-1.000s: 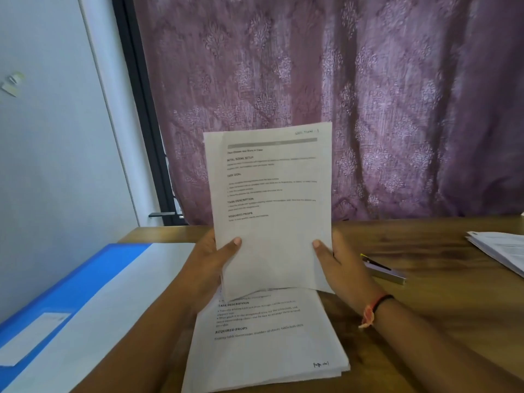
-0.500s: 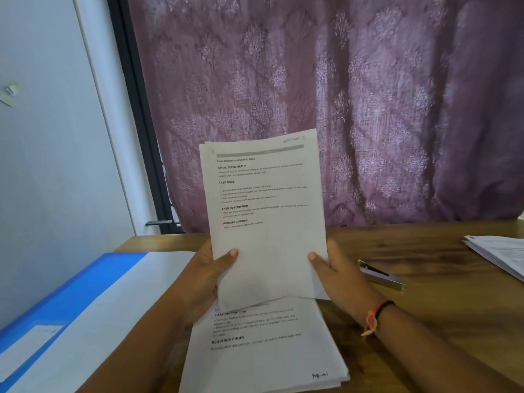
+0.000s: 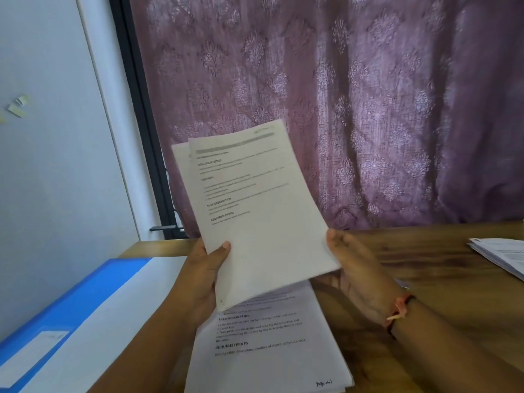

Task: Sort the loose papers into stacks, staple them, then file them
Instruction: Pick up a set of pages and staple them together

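White sheets [image 3: 255, 208], tilted, pinched by left hand [image 3: 202, 276]; right hand [image 3: 357, 273] flat against edge.

Two hands in view: left hand [image 3: 204, 279] at 8 o'clock, right hand [image 3: 360, 279] at 4 o'clock. Forearms [image 3: 158, 350] bare to the frame edge. Right wrist [image 3: 411, 324] carries a thin band [image 3: 400, 309] of orange and black cord with a pale knotted end. Left thumbnail [image 3: 226, 245] trimmed short.

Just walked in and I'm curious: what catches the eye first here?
A few printed sheets held up mid-frame, tilted, gripped by the left hand with the right hand at their lower right corner. Beneath lies a stack on the table; a blue folder sits left, a purple curtain behind.
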Motion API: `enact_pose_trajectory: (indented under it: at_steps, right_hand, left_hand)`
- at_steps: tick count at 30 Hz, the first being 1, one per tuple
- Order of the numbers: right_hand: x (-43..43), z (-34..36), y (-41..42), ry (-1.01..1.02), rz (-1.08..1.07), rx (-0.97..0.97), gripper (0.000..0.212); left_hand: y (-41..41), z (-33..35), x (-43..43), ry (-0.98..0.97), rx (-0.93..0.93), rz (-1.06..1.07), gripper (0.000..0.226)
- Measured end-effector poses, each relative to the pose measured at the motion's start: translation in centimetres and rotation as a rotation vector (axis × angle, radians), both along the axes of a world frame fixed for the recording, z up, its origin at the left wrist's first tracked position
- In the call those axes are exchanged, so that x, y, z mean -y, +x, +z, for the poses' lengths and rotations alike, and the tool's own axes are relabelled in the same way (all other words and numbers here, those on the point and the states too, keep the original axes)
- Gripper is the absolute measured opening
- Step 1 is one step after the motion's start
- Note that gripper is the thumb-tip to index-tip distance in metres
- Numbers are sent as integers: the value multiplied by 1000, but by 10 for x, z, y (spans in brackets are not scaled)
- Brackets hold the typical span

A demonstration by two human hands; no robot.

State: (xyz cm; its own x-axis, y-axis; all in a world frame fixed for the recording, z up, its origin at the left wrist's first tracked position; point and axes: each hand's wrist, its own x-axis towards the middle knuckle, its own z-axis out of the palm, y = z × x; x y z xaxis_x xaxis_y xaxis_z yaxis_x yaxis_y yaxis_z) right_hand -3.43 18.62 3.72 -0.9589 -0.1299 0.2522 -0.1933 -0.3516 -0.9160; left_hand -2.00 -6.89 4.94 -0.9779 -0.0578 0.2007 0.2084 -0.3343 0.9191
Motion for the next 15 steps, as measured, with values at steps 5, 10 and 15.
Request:
enact_pose_trajectory:
  at_steps: [5, 10, 15]
  right_hand:
    - [15, -6, 16, -57, 295, 96, 96]
    - [47, -11, 21, -145, 118, 59, 44]
    - [25, -11, 13, -39, 67, 92, 33]
  left_hand:
    - [0, -4, -17, 143, 6, 44, 31]
    - [4, -17, -42, 136, -31, -39, 44]
    - [3, -11, -37, 157, -17, -104, 52]
